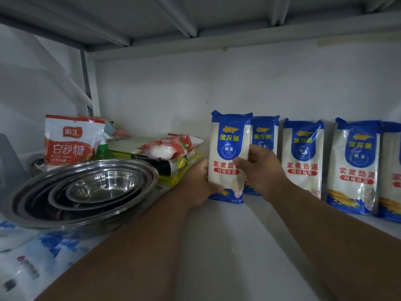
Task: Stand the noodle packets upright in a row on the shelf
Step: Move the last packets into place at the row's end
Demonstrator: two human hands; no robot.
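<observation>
On shelf (227,246), left hand (200,183), right hand (259,170) both gripping upright noodle packet (229,146)

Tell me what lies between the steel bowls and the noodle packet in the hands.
In the head view, a pile of flat food bags and the left hand, which grips the noodle packet.

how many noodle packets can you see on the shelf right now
5. One is upright, held by the left hand and right hand. Second stands behind it. Third and fourth stand rightward. Fifth is cut off at the frame edge; more may lie beyond.
</observation>
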